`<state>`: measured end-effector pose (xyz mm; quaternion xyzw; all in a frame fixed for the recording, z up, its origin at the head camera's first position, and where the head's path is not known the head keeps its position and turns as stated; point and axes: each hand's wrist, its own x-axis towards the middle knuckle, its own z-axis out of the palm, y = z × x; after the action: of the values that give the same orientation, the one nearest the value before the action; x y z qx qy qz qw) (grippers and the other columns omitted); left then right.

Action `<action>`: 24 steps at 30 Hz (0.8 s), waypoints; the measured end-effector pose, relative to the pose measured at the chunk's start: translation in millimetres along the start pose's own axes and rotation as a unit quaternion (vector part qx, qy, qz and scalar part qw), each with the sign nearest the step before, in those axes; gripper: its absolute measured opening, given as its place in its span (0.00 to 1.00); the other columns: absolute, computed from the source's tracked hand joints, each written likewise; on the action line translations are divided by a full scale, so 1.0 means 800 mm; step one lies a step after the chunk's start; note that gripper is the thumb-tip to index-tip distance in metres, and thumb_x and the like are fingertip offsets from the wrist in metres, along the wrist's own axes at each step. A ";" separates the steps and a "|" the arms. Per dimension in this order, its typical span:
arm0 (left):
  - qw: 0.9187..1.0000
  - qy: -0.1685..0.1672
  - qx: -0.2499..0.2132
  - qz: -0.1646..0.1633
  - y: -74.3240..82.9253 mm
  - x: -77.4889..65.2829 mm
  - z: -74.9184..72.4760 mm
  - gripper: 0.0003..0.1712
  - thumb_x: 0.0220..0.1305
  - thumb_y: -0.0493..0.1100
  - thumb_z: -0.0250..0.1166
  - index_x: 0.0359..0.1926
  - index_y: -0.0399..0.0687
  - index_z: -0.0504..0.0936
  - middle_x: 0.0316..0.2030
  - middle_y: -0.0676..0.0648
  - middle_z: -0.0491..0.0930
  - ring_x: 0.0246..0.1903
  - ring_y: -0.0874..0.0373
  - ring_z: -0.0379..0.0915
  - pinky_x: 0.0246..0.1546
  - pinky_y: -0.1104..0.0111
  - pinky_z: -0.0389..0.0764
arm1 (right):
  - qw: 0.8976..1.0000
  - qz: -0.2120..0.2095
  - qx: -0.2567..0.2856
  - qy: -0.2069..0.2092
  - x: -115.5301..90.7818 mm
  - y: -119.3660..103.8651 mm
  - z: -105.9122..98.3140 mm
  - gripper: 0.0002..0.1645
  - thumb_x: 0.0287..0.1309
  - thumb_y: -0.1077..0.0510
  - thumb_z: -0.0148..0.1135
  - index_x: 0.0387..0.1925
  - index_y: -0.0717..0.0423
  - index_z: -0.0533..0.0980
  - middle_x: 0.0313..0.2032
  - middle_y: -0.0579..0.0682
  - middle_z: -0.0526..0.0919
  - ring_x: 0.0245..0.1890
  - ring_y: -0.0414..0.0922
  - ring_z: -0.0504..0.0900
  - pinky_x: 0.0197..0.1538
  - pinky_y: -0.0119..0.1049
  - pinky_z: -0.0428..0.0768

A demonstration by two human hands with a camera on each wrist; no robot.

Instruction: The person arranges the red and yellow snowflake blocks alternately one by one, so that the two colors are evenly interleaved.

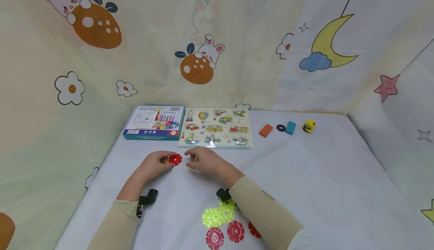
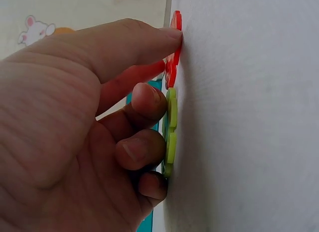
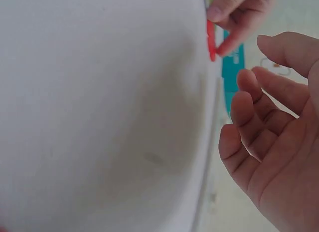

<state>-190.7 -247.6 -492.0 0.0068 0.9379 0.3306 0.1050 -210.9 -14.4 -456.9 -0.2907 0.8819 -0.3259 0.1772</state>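
Observation:
My left hand (image 1: pixel 154 166) pinches a red interlocking flower disc (image 1: pixel 175 159) between thumb and index finger, low over the white table. In the left wrist view a yellow-green flower disc (image 2: pixel 172 124) stands on edge just below the red one, against the curled other fingers. To the right of the red disc, my right hand (image 1: pixel 207 160) has nothing between its loosely bent fingers. The right wrist view has that palm (image 3: pixel 289 152) turned toward the left hand, a small gap apart.
Yellow-green discs (image 1: pixel 213 217) and several red discs (image 1: pixel 236 231) lie near the right forearm, one partly under the sleeve. Behind the hands are a boxed set (image 1: pixel 152 124) and a picture puzzle board (image 1: pixel 215 127). Orange (image 1: pixel 266 130) and blue blocks (image 1: pixel 290 127), a black round chip (image 1: pixel 280 128) and a yellow figure (image 1: pixel 308 126) sit back right.

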 end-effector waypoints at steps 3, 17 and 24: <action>1.000 0.001 0.005 -0.006 0.000 0.000 -0.003 0.33 0.51 0.53 0.72 0.61 0.61 0.75 0.50 0.45 0.73 0.50 0.50 0.65 0.46 0.55 0.74 | 1.000 -0.008 -0.001 0.002 -0.016 -0.002 -0.015 0.25 0.59 0.51 0.61 0.58 0.51 0.74 0.33 0.40 0.75 0.29 0.39 0.73 0.31 0.30 0.73; 1.000 -0.002 0.016 0.010 0.000 0.000 0.004 0.34 0.53 0.53 0.70 0.62 0.56 0.74 0.57 0.43 0.71 0.53 0.47 0.65 0.50 0.51 0.72 | 0.998 -0.033 0.057 0.017 -0.129 0.008 -0.058 0.18 0.60 0.57 0.60 0.52 0.43 0.77 0.35 0.37 0.76 0.35 0.42 0.74 0.35 0.32 0.77; 1.000 0.003 0.023 0.017 -0.001 0.002 0.002 0.32 0.52 0.54 0.71 0.59 0.56 0.76 0.40 0.45 0.73 0.44 0.51 0.66 0.43 0.57 0.73 | 0.995 -0.003 0.100 -0.013 -0.176 0.022 -0.041 0.17 0.57 0.58 0.63 0.47 0.39 0.79 0.33 0.39 0.77 0.33 0.43 0.74 0.30 0.33 0.76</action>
<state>-192.0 -246.7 -494.1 0.0239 0.9454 0.3103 0.0963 -125.8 100.5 -427.8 -0.2785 0.8415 -0.4097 0.2155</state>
